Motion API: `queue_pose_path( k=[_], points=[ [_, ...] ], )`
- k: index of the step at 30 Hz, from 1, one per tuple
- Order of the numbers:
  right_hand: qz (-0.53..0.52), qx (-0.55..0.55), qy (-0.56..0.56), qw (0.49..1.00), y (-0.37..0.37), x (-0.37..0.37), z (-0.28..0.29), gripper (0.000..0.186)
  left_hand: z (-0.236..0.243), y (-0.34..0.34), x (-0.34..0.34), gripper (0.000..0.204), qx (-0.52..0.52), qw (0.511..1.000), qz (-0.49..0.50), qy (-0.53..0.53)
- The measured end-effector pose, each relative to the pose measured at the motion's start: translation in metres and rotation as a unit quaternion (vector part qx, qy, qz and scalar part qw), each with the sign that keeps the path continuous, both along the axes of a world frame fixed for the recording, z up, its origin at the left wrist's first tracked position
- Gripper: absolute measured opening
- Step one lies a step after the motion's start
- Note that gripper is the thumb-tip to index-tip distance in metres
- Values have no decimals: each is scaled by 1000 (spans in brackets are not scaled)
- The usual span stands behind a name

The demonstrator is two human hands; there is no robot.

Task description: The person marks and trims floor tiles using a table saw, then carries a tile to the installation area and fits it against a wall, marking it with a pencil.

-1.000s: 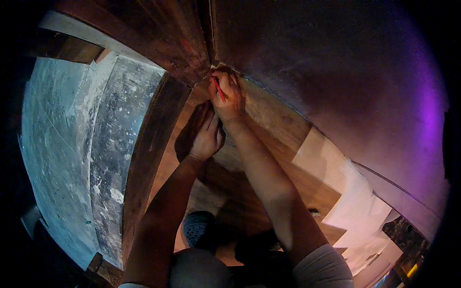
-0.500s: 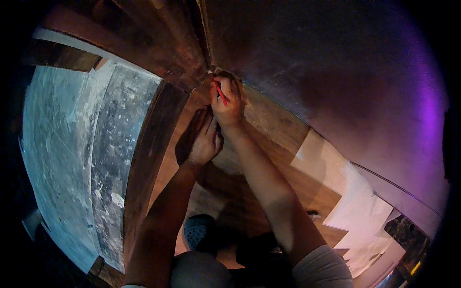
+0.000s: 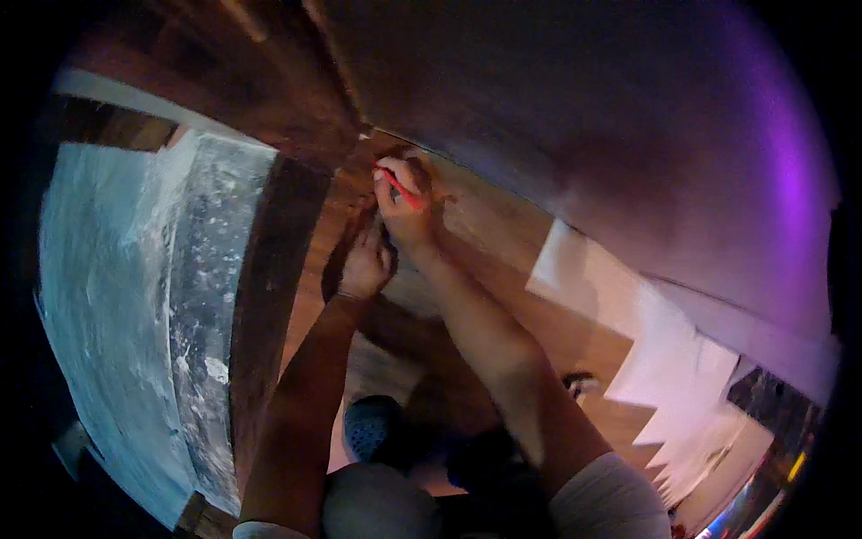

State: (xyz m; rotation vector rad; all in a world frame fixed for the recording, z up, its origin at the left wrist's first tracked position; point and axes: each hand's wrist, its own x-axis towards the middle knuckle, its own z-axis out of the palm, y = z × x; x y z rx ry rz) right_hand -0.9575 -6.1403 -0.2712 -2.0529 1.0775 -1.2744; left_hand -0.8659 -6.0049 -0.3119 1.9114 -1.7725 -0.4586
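Note:
My right hand [image 3: 406,205] is closed around a slim red pencil or marker [image 3: 400,188], just short of the corner where the floor meets two walls. The pencil lies slantwise across the fingers; what its tip touches is too blurred to tell. Closer to me and slightly left, my left hand [image 3: 365,268] rests low on the wood-look floor planks [image 3: 476,220], its fingers stretched toward the corner. Both hands are smeared a little by motion, and shadow covers part of the planks around them.
White underlay sheet [image 3: 669,355] shows past the stepped plank ends at right. A dark wall [image 3: 575,108] borders the floor on the right. Left is a dark brown board [image 3: 280,242] beside a speckled grey strip [image 3: 205,296]. A small dark object [image 3: 579,384] lies near my right forearm.
My right hand has drawn back slightly from the corner, and the red pencil is tilted flatter. The whole view has shifted a little. My left hand stays low on the planks.

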Motion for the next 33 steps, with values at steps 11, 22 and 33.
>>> queue_pose_path(
  k=[11, 22, 33],
  points=[
    [-77, -11, 343, 936, 69, -176, 21, 35, 24, -7, -9, 63, -62, 991, -44, -111],
    [-195, 187, 367, 890, 47, -241, -5, 33, 10, -7, -11, 61, -87, 985, -70, -134],
    [-372, 366, 103, 847, 24, -243, 17, 41, -5, -4, 10, 69, -146, 985, -42, -86]
  ],
)
